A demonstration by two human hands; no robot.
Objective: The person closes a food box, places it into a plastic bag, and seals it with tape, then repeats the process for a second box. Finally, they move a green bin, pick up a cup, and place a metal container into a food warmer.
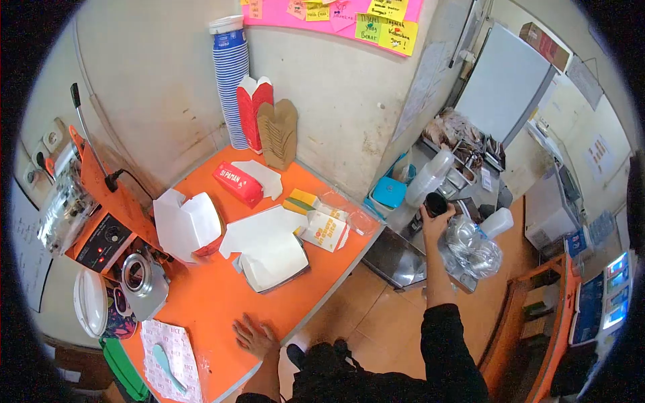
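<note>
My left hand (255, 338) lies open on the orange tabletop (208, 295), fingers spread. To its left, a pale teal spoon or spatula (166, 366) rests on a printed paper sheet (176, 342). Out to the right, my right hand (438, 225) is closed around a dark cup-like container (435, 203), above the metal counter. Its contents cannot be made out. Between the hands stand two unfolded white-lined food boxes, one in the middle (275, 262) and one farther left (188, 225). A red carton (238, 185) and a yellow-and-white printed box (326, 230) lie behind them.
Blue-and-white stacked cups (230, 80) lean at the wall beside red (252, 114) and brown cartons (278, 134). An orange sealing machine (111, 232) stands at left. Near my right arm are plastic-wrapped lids (474, 248), a turquoise container (388, 193) and a wooden bench (531, 316).
</note>
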